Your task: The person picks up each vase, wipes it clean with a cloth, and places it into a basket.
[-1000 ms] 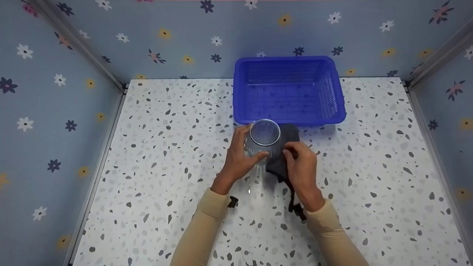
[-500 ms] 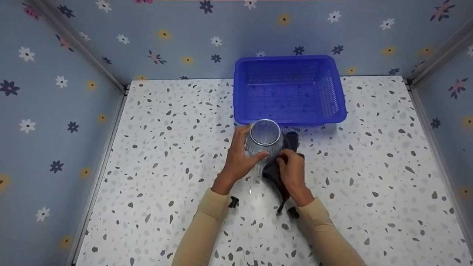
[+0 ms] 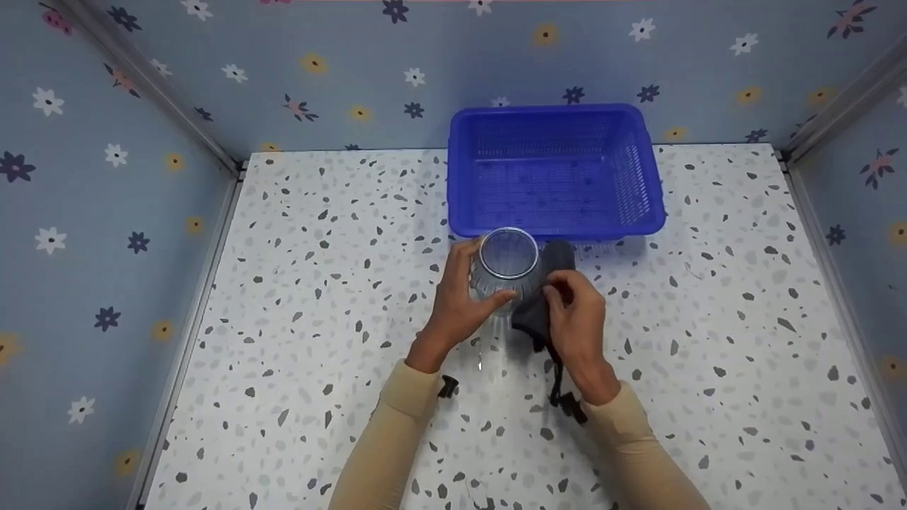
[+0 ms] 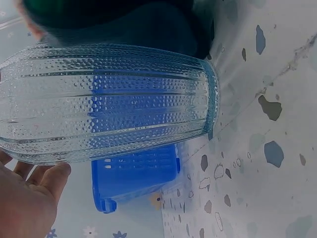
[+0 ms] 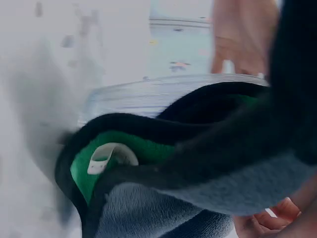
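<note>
A clear ribbed glass vase (image 3: 502, 285) stands upright on the table in the head view. My left hand (image 3: 459, 301) grips it from the left, thumb across its near side. In the left wrist view the dimpled vase (image 4: 138, 99) fills the middle, its base at the tabletop. My right hand (image 3: 579, 326) pinches a dark grey cloth (image 3: 531, 315) against the vase's right side. Seen in the right wrist view, the cloth (image 5: 148, 208) has black edging, a green inner face and a small white loop. The cloth hides part of the vase there.
A blue plastic basket (image 3: 556, 232) with perforated sides stands just behind the vase, near the back wall. White speckled tabletop (image 3: 340, 283) surrounds the hands. Flower-patterned panels (image 3: 425, 71) close off the back and both sides.
My right hand and the cloth went left around the near side of the vase, then back to the right. The left hand and the vase have stayed in place.
</note>
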The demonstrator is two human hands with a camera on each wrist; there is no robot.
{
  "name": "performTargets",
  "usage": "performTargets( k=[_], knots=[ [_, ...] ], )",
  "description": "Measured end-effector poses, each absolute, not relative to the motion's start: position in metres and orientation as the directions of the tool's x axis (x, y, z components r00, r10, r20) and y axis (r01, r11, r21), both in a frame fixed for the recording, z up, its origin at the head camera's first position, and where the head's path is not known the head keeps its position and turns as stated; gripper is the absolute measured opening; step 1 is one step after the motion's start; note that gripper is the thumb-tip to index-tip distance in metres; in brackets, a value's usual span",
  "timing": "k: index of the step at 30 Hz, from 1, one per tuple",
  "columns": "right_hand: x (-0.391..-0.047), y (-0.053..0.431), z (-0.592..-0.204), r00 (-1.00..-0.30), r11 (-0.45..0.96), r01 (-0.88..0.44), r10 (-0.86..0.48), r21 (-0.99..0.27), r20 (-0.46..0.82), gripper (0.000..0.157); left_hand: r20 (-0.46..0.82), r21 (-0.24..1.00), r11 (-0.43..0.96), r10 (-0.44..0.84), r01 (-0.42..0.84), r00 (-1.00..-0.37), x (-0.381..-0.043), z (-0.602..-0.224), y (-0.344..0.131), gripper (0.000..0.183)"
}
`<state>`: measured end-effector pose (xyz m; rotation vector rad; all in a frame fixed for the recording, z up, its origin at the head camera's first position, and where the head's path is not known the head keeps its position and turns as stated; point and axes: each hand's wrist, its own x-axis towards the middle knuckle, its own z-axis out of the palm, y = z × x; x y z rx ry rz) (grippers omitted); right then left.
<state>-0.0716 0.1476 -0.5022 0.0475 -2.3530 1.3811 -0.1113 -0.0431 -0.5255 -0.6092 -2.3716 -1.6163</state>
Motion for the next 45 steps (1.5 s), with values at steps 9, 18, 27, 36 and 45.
performTargets(
  k=[9,18,27,36,45],
  knots=[
    [-0.076,0.141,-0.471,-0.881,0.557,-0.307,0.139,-0.772,0.451,0.006,0.407,0.824,0.343,0.194,0.451,-0.893,-0.112,-0.525,-0.040,0.086],
    [-0.077,0.145,-0.478,-0.895,0.492,-0.314,0.132,-0.812,0.426,0.007,0.394,0.811,0.372,0.222,0.451,-0.892,-0.110,-0.524,-0.047,0.085],
    [-0.072,0.148,-0.478,-0.890,0.421,-0.327,0.164,-0.846,0.426,0.006,0.411,0.798,0.382,0.222,0.467,-0.884,-0.107,-0.524,-0.049,0.084],
    [-0.069,0.146,-0.479,-0.884,0.410,-0.344,0.163,-0.845,0.439,0.007,0.427,0.767,0.457,0.160,0.450,-0.890,-0.103,-0.523,-0.040,0.087],
    [-0.069,0.143,-0.476,-0.880,0.413,-0.356,0.155,-0.839,0.449,0.006,0.349,0.873,0.268,0.242,0.408,-0.905,-0.110,-0.516,-0.052,0.069]
  ],
)
